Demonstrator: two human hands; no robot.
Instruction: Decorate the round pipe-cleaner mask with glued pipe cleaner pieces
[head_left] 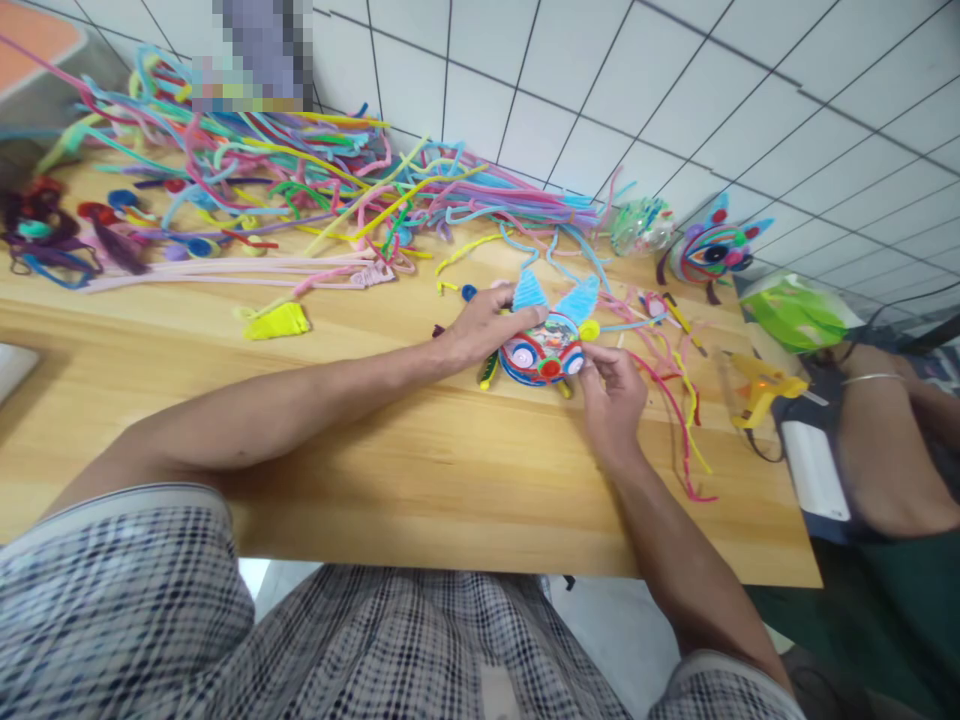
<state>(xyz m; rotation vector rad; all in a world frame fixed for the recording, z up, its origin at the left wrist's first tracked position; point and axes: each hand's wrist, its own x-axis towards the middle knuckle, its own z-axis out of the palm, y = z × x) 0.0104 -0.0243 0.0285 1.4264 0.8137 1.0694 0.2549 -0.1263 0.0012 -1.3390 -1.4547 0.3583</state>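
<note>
Between my hands is a round pipe-cleaner animal face (551, 352), with two blue pointed ears, white-and-blue coiled eyes and a red coiled nose. My left hand (487, 328) is closed on its upper left side, thumb lying near the base of the left ear. At the lower right edge, by the right eye, the fingers of my right hand (613, 390) pinch the face's rim. A yellow coil (589, 329) sits beside the right ear. Under the face, dark and yellow pieces stick out on the wooden table (420, 470).
Bundles of coloured pipe cleaners (360, 190) cover the table's back. A similar finished-looking face (716, 250) leans at the back right. A yellow glue gun (765, 388) stands near the right edge, by loose pipe cleaners (686, 430). Another person's arm (881, 440) is at the far right.
</note>
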